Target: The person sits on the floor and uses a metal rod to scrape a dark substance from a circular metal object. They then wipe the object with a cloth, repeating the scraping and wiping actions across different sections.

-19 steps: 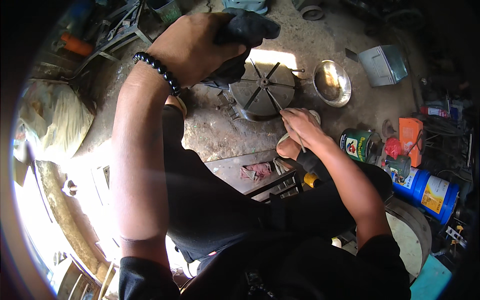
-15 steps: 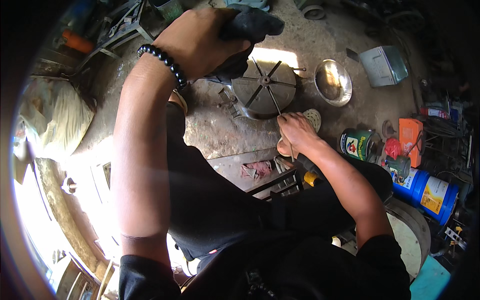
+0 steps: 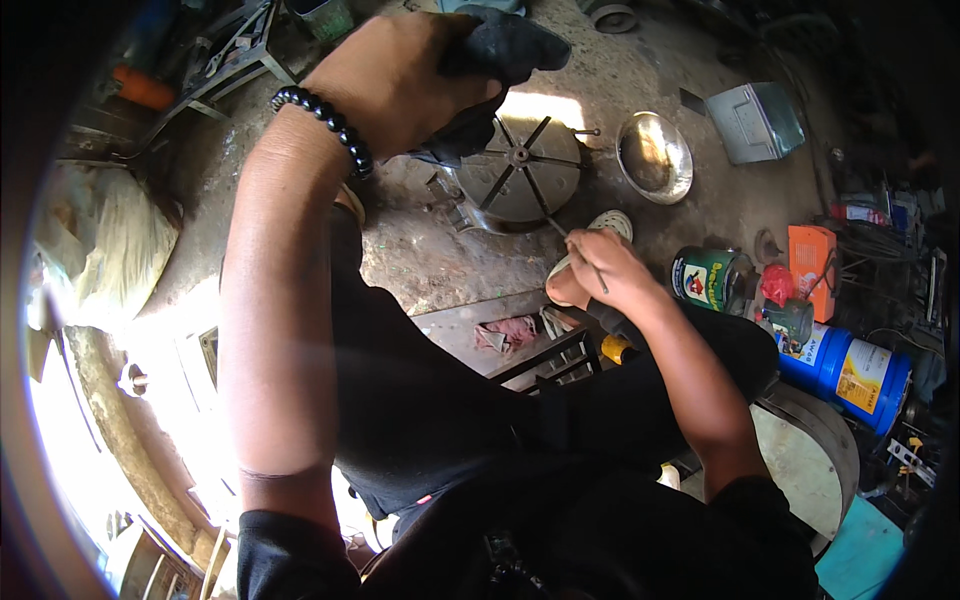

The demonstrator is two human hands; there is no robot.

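Observation:
My left hand (image 3: 385, 85) is raised close to the camera, closed on a soft-looking black thing (image 3: 510, 45), perhaps cloth. Most of its fingers are hidden. Below and beyond it, a round metal rotary table (image 3: 488, 195) with radial slots lies on the floor, partly covered by that hand and the black thing. My right hand (image 3: 615, 268) is wrapped round a thin metal rod (image 3: 557, 227). The rod's far end points at the table's near right edge; whether it touches I cannot tell. Its other end shows below the fingers.
A shiny metal basin (image 3: 655, 185) and a grey metal box (image 3: 755, 125) stand right of the table. Nearer are a green can (image 3: 705, 280), an orange box (image 3: 812, 270) and blue buckets (image 3: 850, 375). A pink rag (image 3: 508, 333) lies by my legs.
My right hand has shifted slightly right and down with the rod, its end now nearer the table's rim. The surroundings slid slightly left in view. My left hand stays nearly still.

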